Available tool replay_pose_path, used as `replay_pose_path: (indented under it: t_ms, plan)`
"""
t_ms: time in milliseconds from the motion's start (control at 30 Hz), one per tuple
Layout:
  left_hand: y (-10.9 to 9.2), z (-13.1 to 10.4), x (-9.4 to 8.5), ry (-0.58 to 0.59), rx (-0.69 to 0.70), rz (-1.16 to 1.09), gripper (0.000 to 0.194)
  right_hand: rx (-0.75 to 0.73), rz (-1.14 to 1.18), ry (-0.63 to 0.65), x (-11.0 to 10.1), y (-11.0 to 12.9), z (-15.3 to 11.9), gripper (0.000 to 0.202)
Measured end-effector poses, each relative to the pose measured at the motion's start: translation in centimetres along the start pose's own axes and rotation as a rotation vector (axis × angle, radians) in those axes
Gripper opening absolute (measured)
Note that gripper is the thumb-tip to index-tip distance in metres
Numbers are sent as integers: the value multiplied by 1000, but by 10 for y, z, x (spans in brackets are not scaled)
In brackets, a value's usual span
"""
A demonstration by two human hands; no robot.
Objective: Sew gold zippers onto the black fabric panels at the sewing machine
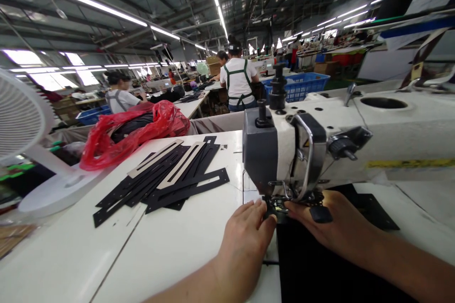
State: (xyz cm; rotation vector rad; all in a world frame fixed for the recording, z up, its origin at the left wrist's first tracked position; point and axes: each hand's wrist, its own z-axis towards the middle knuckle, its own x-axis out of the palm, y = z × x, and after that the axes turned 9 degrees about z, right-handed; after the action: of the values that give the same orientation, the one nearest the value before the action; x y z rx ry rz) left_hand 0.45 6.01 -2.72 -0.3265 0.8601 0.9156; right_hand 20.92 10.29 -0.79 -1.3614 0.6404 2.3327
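Note:
A sewing machine [261,149] with a grey and white head stands over the white table. A large black fabric piece [309,270] runs from under its presser foot toward me, its lower part very dark. My left hand [243,241] is left of the foot, fingers together and thumb pressed at the edge of the fabric. From the right, my right hand [337,220] reaches in beneath the machine head, its fingers closed at the fabric beside the foot. A dark machine part covers some of those fingers, and the needle area is hard to make out.
Black slotted strips [177,175], two with beige faces, lie piled on the white table [170,241]. Behind them sits a red plastic bag [167,120]; a white fan [26,118] stands left. Beyond are a blue crate [305,84] and a co-worker [237,78] wearing green straps.

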Motion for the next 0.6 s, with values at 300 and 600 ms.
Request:
replay_pose_path:
  t_ms: [300, 600]
  plan:
    - [0, -1, -4, 56, -16, 62, 28, -25, -148, 35, -1, 1, 0, 23]
    - [-1, 2, -5, 90, -26, 30, 25, -58, -181, -6, 0, -1, 1, 31]
